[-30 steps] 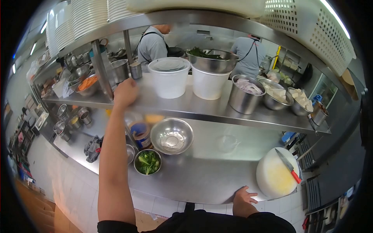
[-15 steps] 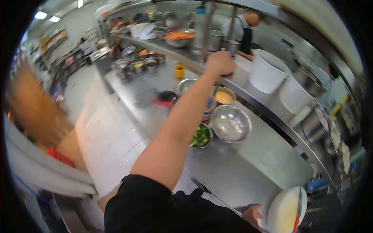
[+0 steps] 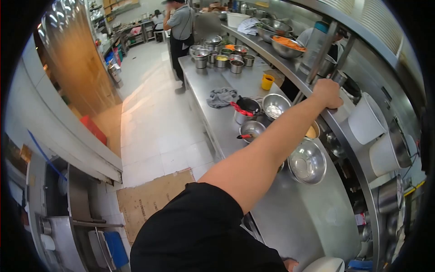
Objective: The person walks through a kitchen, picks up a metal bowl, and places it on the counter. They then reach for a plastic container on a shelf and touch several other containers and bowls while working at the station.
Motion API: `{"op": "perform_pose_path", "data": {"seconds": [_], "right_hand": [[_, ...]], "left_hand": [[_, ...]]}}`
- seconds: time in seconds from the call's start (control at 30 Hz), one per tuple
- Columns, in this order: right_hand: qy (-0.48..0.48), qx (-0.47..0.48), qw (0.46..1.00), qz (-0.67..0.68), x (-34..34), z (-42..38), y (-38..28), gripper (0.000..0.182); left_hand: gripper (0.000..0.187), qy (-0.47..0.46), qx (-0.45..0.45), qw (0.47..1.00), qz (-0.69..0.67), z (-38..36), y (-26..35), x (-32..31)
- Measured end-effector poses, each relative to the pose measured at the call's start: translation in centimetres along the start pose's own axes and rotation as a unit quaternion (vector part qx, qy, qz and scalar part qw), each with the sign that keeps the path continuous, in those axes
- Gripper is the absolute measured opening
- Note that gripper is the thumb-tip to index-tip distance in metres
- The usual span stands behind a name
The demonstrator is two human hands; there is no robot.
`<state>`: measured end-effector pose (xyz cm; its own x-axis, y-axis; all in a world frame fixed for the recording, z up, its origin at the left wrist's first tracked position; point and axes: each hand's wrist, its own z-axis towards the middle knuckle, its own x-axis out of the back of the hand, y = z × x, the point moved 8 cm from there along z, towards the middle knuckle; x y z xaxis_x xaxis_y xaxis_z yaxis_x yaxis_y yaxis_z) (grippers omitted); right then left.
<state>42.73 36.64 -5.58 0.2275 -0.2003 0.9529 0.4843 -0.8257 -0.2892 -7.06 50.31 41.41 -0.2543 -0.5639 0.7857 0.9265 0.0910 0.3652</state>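
My left arm stretches forward across the steel counter [image 3: 312,222]. My left hand [image 3: 327,94] is closed in a fist at the edge of the raised steel shelf [image 3: 358,152], beside a metal post [image 3: 323,56]. What its fingers hold, if anything, is hidden. A metal cup [image 3: 339,77] stands just behind it. Under my forearm lie an empty steel bowl [image 3: 307,162] and a partly covered container of yellow food [image 3: 311,131]. Only part of my right hand [image 3: 291,264] shows at the bottom, next to a white rounded board [image 3: 325,265]; its fingers are mostly hidden.
Along the counter are steel bowls [image 3: 275,107], a pot with red handles [image 3: 244,111], a grey cloth [image 3: 222,97] and a yellow cup [image 3: 268,81]. Shredded orange food [image 3: 287,43] and white buckets [image 3: 366,119] occupy the shelf. A person [image 3: 179,36] stands in the aisle; cardboard [image 3: 154,199] covers floor.
The view has swung left, so things appear further right. My left hand stays at the shelf edge. My right hand and the white board have slid mostly out of view; the knife no longer shows.
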Motion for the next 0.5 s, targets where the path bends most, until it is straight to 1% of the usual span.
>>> {"op": "perform_pose_path", "data": {"seconds": [0.1, 0.13, 0.17, 0.23, 0.27, 0.3, 0.37, 0.4, 0.47, 0.5], "right_hand": [[0.001, -0.002, 1.000, 0.008, -0.3, -0.1, 0.7, 0.093], [0.004, -0.007, 1.000, 0.012, -0.2, 0.1, 1.2, 0.093], [0.007, -0.013, 1.000, 0.016, -0.1, 0.4, 1.8, 0.093], [0.015, -0.033, 0.999, 0.026, 0.3, 1.2, 3.3, 0.093], [0.020, -0.048, 0.998, 0.032, 0.5, 1.7, 4.4, 0.093], [0.025, -0.065, 0.997, 0.036, 0.8, 2.2, 5.7, 0.094], [0.038, -0.094, 0.994, 0.042, 1.4, 3.2, 8.3, 0.094], [0.041, -0.108, 0.992, 0.047, 1.5, 3.4, 9.4, 0.094], [0.048, -0.141, 0.987, 0.060, 1.5, 3.4, 11.6, 0.094], [0.055, -0.158, 0.984, 0.069, 1.8, 3.7, 12.6, 0.094]], "left_hand": [[0.050, -0.001, 0.000, 1.000, -0.002, -0.3, 0.3, 0.3], [0.058, -0.025, -0.009, 1.000, -0.004, -0.2, 0.4, 0.1], [0.058, -0.027, -0.009, 1.000, -0.006, -0.1, 0.4, 0.1], [0.066, -0.037, 0.013, 0.999, -0.017, 0.7, 0.6, -0.2], [0.073, -0.139, 0.019, 0.989, -0.041, 1.3, 0.7, -0.5], [0.073, -0.146, 0.011, 0.988, -0.046, 1.1, 0.5, -0.6], [0.078, -0.105, -0.047, 0.993, 0.027, 0.4, 0.9, -0.6], [0.078, -0.111, -0.054, 0.992, 0.024, 0.0, 0.9, -0.8], [0.085, -0.079, -0.007, 0.997, -0.004, -1.0, 0.8, 1.0], [0.085, -0.083, -0.018, 0.996, -0.010, -1.0, 1.1, 0.9]]}}
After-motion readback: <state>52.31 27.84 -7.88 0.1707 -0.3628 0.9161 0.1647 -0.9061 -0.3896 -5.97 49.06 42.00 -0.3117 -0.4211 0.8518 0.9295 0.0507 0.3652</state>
